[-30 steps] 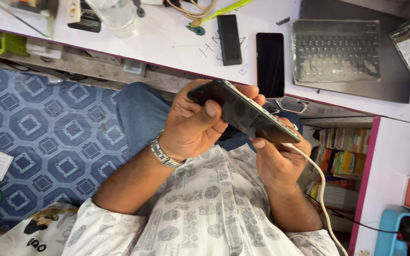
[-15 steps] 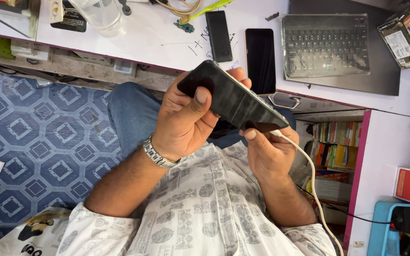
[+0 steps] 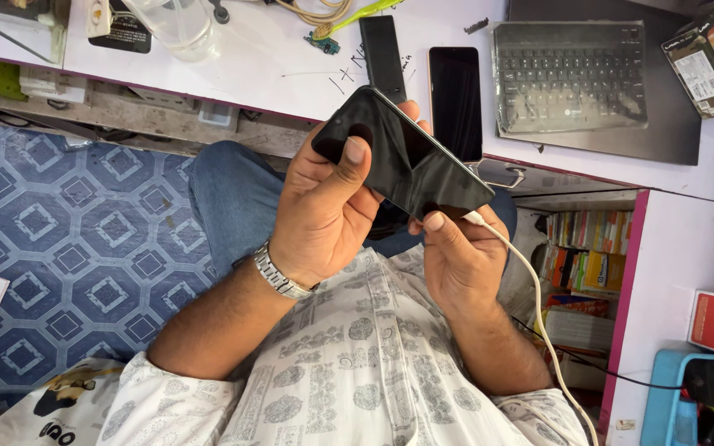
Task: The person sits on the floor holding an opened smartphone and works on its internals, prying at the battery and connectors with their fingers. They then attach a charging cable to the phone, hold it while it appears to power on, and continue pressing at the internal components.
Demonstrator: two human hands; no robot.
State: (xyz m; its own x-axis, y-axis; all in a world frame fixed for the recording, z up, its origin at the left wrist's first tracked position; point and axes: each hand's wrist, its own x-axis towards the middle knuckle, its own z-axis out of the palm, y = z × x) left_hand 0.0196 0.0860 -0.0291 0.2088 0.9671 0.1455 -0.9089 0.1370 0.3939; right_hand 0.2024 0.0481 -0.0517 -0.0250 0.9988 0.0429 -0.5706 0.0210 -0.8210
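My left hand (image 3: 324, 216), with a metal watch on the wrist, grips a black smartphone (image 3: 411, 161) by its upper end, thumb across the dark screen. The phone is tilted, its lower end pointing right. My right hand (image 3: 456, 258) pinches the plug of a white cable (image 3: 532, 307) at that lower end. The cable runs down past my right forearm. Both hands are above my lap, in front of a white desk (image 3: 249, 74).
On the desk lie two dark phones (image 3: 382, 45) (image 3: 454, 99), a black keyboard in plastic wrap (image 3: 570, 76), a clear plastic container (image 3: 177, 25) and loose wires. Shelves of books (image 3: 584, 248) sit under the desk at right. Blue patterned flooring (image 3: 68, 231) is at left.
The phone has turned so that its screen faces me more. Both hands shifted slightly, and my right hand's fingers stay at the cable plug.
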